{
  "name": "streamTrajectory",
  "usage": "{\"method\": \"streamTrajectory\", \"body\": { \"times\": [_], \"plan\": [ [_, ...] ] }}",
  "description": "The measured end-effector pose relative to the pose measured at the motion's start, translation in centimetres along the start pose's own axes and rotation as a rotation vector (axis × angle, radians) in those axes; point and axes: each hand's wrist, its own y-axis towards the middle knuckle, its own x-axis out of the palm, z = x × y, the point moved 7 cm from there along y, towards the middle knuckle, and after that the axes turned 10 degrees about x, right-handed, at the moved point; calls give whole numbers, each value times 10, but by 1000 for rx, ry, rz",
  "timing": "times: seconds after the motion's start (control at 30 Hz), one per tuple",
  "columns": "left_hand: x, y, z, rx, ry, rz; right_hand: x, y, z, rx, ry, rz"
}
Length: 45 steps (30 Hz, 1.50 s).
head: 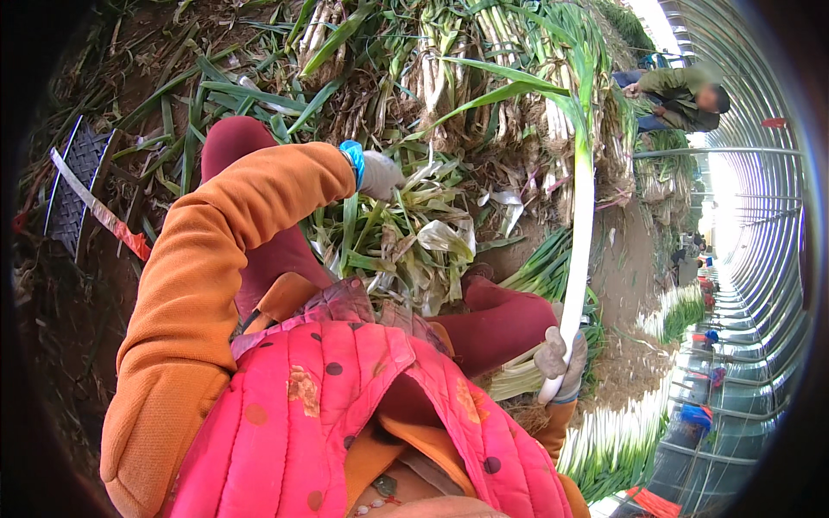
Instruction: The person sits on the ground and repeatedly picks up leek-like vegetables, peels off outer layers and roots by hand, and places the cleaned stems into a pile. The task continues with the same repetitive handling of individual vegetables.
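My right hand (pixel 562 364), in a pale glove, grips a long green onion (pixel 581 213) near its root end. Its white stalk is bare and smooth, and the green leaves spread towards the far side. My left hand (pixel 381 176), gloved and with a blue band at the cuff, is over a heap of stripped onion leaves and skins (pixel 414 239) between my legs. The fingers of that hand are blurred and turned away, so whether they hold anything is hidden. More green onions (pixel 541 269) lie under and beside my right leg, close to my right hand.
Bundles of unpeeled green onions (pixel 447 71) stand in front of me. To the left lies a woven-seat stool or frame (pixel 74 188) with a strap. On the right are rows of white-stalked onions (pixel 615 434), a person (pixel 680 97) and the tunnel's metal hoops (pixel 758 272).
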Motion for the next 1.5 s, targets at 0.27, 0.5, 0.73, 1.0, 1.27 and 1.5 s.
{"method": "streamTrajectory", "body": {
  "times": [0.27,0.5,0.73,1.0,1.27,1.5],
  "plan": [
    [-63,-8,-30,-107,-111,388,2,-9,14,16,-353,248],
    [-123,-32,-43,14,-349,897,15,-14,29,146,-669,392],
    [-133,-38,-30,243,-437,947,23,-7,44,320,-808,433],
    [-120,-40,-36,-78,-95,765,34,11,54,359,-817,444],
    [-144,-82,-224,-559,-40,642,20,-11,60,454,-1060,407],
    [-116,-120,-374,-203,-620,957,-26,-19,41,97,-904,504]
  ]
}}
